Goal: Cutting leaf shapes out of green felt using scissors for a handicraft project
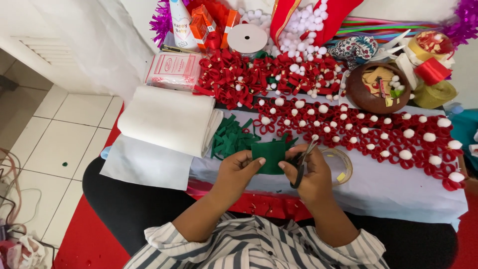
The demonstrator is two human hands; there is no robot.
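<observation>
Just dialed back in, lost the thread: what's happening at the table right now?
A person in a striped shirt holds a piece of green felt in the left hand and cuts it with scissors in the right hand. Cut green strips lie beside a white felt roll, with red pompom flowers spread behind.

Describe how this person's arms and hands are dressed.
Both forearms are bare from about the elbow down. The striped sleeves are white with dark grey stripes, pushed or rolled up near the elbows. The left hand and right hand are bare: no gloves, and no rings, watch or bracelet that I can see.
</observation>
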